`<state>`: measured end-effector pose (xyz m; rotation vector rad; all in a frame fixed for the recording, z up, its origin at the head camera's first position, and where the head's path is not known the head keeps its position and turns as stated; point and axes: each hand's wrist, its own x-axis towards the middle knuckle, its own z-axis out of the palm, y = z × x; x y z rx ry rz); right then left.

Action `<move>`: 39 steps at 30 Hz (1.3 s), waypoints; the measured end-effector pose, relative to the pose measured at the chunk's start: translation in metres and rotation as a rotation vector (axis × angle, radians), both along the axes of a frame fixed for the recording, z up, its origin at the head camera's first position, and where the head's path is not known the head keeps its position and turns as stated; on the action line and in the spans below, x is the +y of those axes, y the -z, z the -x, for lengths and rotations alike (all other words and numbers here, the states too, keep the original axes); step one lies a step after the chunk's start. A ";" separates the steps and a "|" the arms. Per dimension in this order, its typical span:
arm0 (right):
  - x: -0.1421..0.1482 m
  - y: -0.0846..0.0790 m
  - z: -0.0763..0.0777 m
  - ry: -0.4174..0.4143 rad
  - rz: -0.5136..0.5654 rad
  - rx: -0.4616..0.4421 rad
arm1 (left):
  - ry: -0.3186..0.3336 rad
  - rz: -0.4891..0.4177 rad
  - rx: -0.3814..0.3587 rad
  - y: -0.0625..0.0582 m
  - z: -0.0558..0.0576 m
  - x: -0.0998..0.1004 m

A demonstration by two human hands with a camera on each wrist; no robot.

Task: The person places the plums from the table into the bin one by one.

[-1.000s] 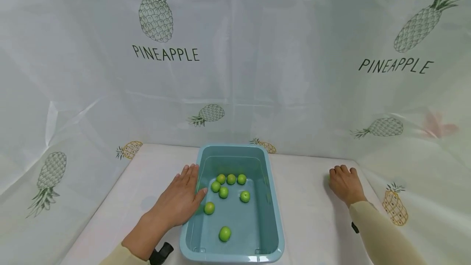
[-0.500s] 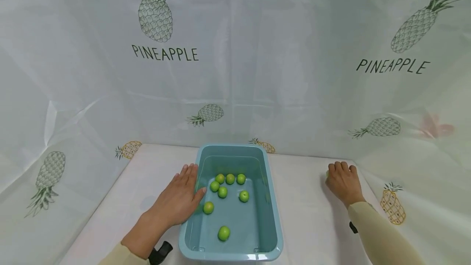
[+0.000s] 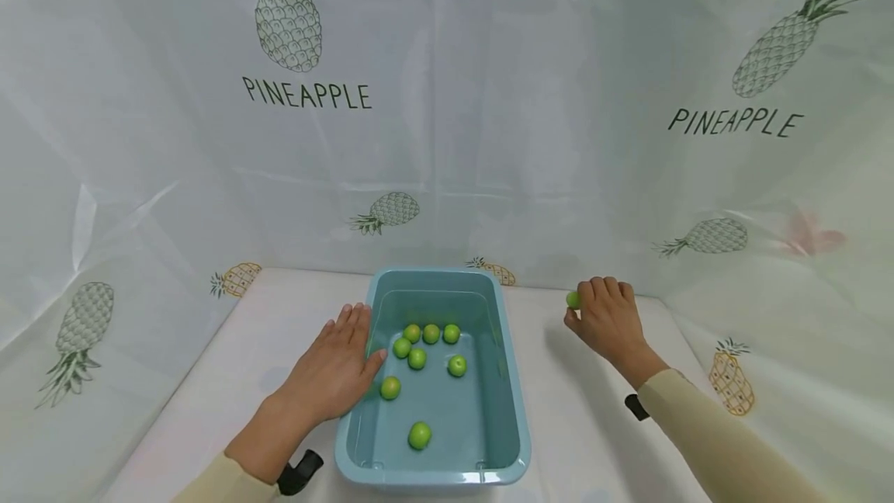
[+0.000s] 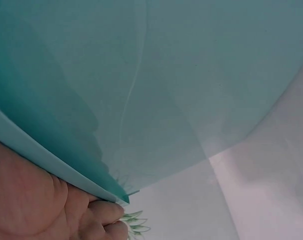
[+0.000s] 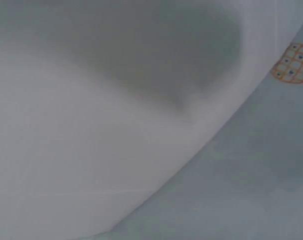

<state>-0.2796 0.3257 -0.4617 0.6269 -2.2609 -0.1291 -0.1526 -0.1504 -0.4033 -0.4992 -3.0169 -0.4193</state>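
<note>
My left hand rests on the left rim of a light blue plastic tub, fingers straight and thumb reaching over the inner side. In the left wrist view the palm and fingers lie along the tub's rim. My right hand is raised over the table, right of the tub, and pinches a small round green fruit between thumb and fingers. The fingers partly cover it. Several similar green fruits lie on the tub floor, most of them towards its far end. The right wrist view shows neither hand nor fruit.
The white table carries the tub near its middle. Behind and at both sides hangs a pale curtain printed with pineapples, meeting the table's edges. A shadow falls on the tabletop in the right wrist view.
My right hand has risen and moved left towards the tub, and the green fruit in its grip now shows. The left hand stays on the rim. The head view has shifted slightly.
</note>
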 end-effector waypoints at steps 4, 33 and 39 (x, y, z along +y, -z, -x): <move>-0.030 -0.024 -0.008 -0.047 0.036 0.031 | -0.003 -0.003 -0.006 0.000 0.000 -0.001; -0.190 -0.052 -0.088 -0.275 0.076 -0.250 | -0.015 -0.013 -0.009 0.000 -0.002 0.000; -0.184 -0.053 -0.092 -0.230 0.117 -0.287 | -0.012 -0.016 -0.014 -0.001 -0.001 0.001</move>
